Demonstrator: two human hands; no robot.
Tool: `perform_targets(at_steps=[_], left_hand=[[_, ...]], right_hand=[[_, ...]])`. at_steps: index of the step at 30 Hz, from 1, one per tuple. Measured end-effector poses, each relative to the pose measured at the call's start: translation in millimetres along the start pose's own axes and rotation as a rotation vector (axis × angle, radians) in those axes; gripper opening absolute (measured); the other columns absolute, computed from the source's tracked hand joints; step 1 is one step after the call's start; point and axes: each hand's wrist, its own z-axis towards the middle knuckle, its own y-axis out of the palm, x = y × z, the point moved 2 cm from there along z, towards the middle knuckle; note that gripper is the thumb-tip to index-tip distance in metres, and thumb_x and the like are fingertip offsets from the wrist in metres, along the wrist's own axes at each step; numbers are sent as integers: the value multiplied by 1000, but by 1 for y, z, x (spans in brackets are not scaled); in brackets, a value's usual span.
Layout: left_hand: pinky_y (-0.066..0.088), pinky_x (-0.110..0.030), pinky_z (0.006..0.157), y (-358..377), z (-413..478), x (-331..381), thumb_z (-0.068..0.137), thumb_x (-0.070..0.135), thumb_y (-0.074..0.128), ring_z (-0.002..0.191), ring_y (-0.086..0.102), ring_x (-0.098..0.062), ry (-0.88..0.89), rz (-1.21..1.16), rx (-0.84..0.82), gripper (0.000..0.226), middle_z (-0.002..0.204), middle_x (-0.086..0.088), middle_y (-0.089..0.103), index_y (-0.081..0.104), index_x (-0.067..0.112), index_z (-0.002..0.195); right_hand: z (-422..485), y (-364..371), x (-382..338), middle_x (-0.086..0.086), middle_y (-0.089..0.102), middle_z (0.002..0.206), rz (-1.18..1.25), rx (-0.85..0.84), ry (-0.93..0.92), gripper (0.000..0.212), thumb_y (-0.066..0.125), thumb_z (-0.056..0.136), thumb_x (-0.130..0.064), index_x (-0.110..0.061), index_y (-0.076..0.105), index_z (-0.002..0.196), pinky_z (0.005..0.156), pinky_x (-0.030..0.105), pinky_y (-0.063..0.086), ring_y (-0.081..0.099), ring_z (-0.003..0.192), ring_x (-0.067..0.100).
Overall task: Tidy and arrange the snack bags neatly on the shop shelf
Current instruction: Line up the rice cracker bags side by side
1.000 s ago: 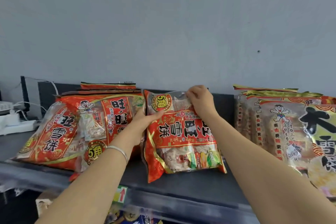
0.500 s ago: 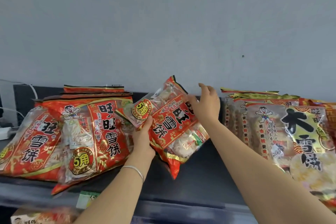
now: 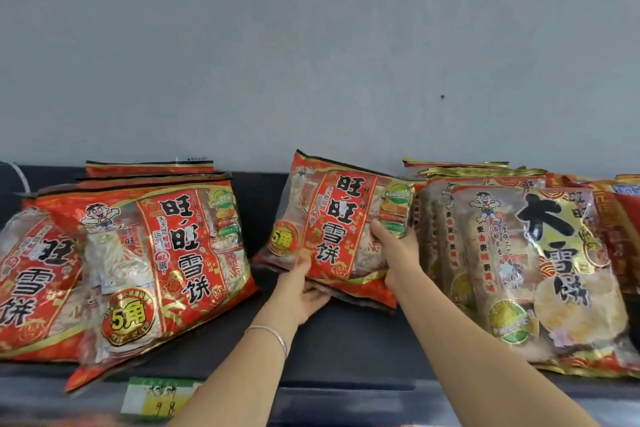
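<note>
A red snack bag (image 3: 337,222) stands nearly upright in the middle of the dark shelf (image 3: 346,347), tilted a little to the right. My left hand (image 3: 304,291) holds its lower left corner from below, thumb on the front. My right hand (image 3: 394,253) grips its lower right side, thumb across the front. To the left, a stack of matching red bags (image 3: 162,253) leans back. On the right stands a row of larger gold-trimmed bags (image 3: 540,260).
A grey wall rises behind the shelf. A green and yellow price tag (image 3: 156,399) sits on the shelf's front edge (image 3: 346,399). Bare shelf lies in front of the held bag. A white cable (image 3: 20,177) shows at far left.
The held bag was turned from a slanted, sideways pose to upright. My left hand slid to its bottom corner and my right hand moved down to its right side. The view shifted right.
</note>
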Motion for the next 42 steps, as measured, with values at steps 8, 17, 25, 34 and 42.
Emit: perform_targets(at_steps=[8,17,25,34,42], left_hand=[[50,-29,79,-4,5,21,92,20,57,99,58,-19,547,967,228,27,117,-6,58,59,14,119],[23,-53,113,-20,48,21,84,29,67,141,17,-36,486,1062,337,94,156,-11,3,-1,39,149],[22,-40,114,-27,56,12,85,20,66,139,23,-28,546,994,206,96,151,-8,8,-3,37,149],[38,-44,105,-29,54,15,87,30,63,130,38,-31,540,1158,317,92,146,-12,26,-5,35,149],[46,-39,94,-34,50,12,90,38,56,118,49,-31,439,1282,352,91,138,-15,34,-15,34,148]], right_hand=[[19,-5,20,2,63,117,-266,-2,-153,47,68,87,-24,-20,47,129,88,43,54,65,100,20],[36,15,40,1,56,124,-196,-6,-135,52,54,95,-9,-28,35,139,88,43,54,60,105,18],[59,26,47,-1,56,125,-302,-58,-163,52,49,98,-18,-30,31,145,82,33,49,58,101,12],[56,17,49,9,37,150,-564,37,-90,100,68,80,-52,-28,2,152,107,55,36,41,134,33],[52,22,66,2,38,148,-765,-202,-151,140,86,49,-49,-38,-11,149,107,54,36,42,133,25]])
